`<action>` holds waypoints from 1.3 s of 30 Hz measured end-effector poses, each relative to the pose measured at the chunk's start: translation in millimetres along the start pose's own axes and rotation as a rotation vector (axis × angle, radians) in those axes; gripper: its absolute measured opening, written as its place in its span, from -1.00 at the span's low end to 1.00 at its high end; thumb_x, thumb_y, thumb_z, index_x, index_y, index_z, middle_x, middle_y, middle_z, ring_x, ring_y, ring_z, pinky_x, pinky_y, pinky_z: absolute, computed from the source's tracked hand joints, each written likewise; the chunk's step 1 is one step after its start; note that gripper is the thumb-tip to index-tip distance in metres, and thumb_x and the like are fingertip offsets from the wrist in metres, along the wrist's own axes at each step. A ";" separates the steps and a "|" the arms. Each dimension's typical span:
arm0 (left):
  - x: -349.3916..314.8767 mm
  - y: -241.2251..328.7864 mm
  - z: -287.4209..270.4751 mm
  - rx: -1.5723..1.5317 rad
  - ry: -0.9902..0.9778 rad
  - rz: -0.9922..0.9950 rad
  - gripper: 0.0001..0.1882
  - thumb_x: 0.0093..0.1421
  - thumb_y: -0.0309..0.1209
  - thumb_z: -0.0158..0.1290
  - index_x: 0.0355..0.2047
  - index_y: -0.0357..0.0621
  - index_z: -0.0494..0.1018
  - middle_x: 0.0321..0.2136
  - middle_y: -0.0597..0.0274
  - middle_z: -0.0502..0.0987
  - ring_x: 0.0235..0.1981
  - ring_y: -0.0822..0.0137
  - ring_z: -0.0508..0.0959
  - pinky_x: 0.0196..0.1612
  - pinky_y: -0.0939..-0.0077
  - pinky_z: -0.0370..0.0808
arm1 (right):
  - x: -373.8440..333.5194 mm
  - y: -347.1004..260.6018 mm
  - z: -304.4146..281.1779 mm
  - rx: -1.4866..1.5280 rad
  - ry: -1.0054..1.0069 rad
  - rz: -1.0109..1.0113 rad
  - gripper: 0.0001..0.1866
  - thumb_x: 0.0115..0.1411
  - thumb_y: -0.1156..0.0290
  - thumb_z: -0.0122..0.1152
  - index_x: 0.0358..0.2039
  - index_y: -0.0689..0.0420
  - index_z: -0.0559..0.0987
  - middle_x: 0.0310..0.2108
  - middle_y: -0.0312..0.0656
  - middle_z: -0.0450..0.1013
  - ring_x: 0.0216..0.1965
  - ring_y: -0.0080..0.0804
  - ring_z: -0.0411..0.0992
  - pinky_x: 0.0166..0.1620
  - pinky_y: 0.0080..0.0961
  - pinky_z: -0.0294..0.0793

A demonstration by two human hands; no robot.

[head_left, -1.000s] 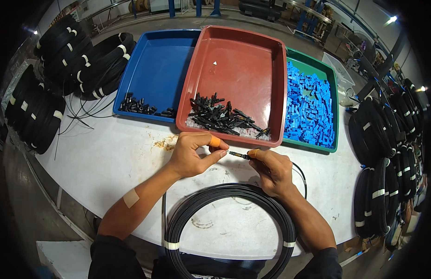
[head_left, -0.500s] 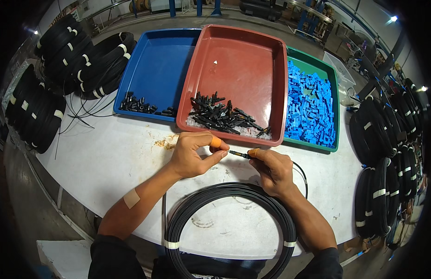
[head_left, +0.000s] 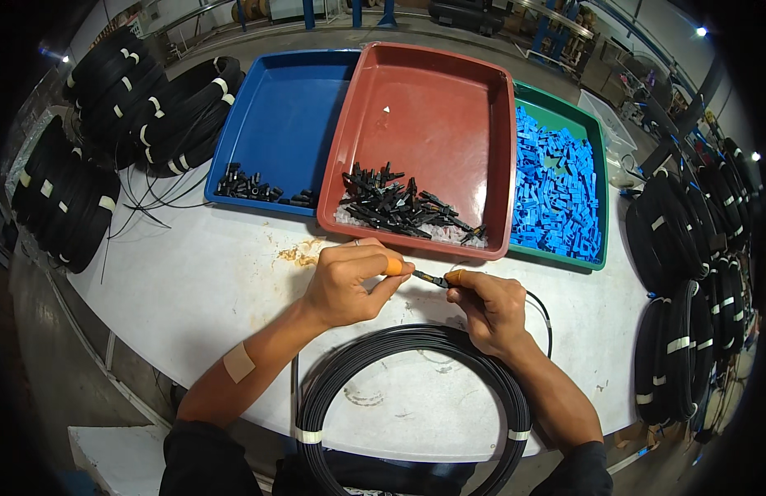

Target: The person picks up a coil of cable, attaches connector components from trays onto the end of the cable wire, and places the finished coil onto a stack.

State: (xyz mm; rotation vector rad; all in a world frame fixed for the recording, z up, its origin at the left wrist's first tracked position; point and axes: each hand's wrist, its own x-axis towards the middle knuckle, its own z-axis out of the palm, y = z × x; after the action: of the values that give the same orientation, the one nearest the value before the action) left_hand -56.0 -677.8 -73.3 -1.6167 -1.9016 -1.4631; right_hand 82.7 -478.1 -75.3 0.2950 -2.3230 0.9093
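My left hand (head_left: 347, 283) pinches one end of a slim black cable connector (head_left: 431, 280), with orange tape round a finger. At the connector's other end, my right hand (head_left: 492, 312) grips it between thumb and a taped forefinger. The connector slants slightly down to the right, and its ends are hidden by my fingertips. A thin black cable loops out behind my right hand toward a large coil of black cable (head_left: 321, 372). This coil, bound with white tape, lies on the table's near edge and hangs over it.
Beyond my hands, a red tray (head_left: 432, 107) holds black connector parts, between a blue tray (head_left: 283, 99) with short black sleeves and a green tray (head_left: 556, 109) full of blue clips. Taped cable coils stack at left (head_left: 64, 198) and right (head_left: 668, 223) of the white table (head_left: 193, 273).
The connector tilts a little more, its right end lower. Both hands keep their grip and have shifted only slightly; the whole view has moved a touch.
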 end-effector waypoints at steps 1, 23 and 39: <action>-1.1 -0.5 0.2 0.004 -0.013 0.017 -0.85 -0.03 -0.69 0.33 -0.41 -0.31 0.66 -0.45 0.05 0.70 -0.45 0.24 0.69 -0.37 0.48 0.57 | 0.0 0.2 -1.3 0.000 0.001 0.000 -0.81 0.10 0.64 0.35 -0.24 0.26 0.63 -0.48 -0.05 0.61 -0.50 -0.18 0.62 -0.42 -0.38 0.56; -2.9 3.8 -1.9 -0.234 0.007 -0.328 -0.77 0.09 -0.63 0.32 -0.20 -0.35 0.66 -0.33 0.07 0.74 -0.29 0.36 0.75 -0.18 0.58 0.64 | -0.1 12.0 -1.7 -0.001 0.004 -0.028 -0.77 0.06 0.66 0.35 -0.22 0.26 0.64 -0.41 -0.05 0.63 -0.44 -0.16 0.63 -0.37 -0.35 0.58; -11.9 11.8 8.0 -0.295 -0.005 -0.471 -0.78 0.09 -0.69 0.33 -0.23 -0.44 0.62 -0.34 -0.04 0.72 -0.27 0.32 0.73 -0.13 0.52 0.66 | -4.4 10.8 0.5 0.090 0.040 0.067 -0.86 0.11 0.59 0.37 -0.28 0.21 0.65 -0.47 -0.06 0.60 -0.48 -0.15 0.59 -0.40 -0.33 0.53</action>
State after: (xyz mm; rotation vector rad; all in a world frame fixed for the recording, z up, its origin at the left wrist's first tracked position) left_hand -38.6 -680.0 -79.5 -1.3271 -2.2631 -2.0038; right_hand 81.4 -470.5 -84.1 0.2349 -2.2716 1.0452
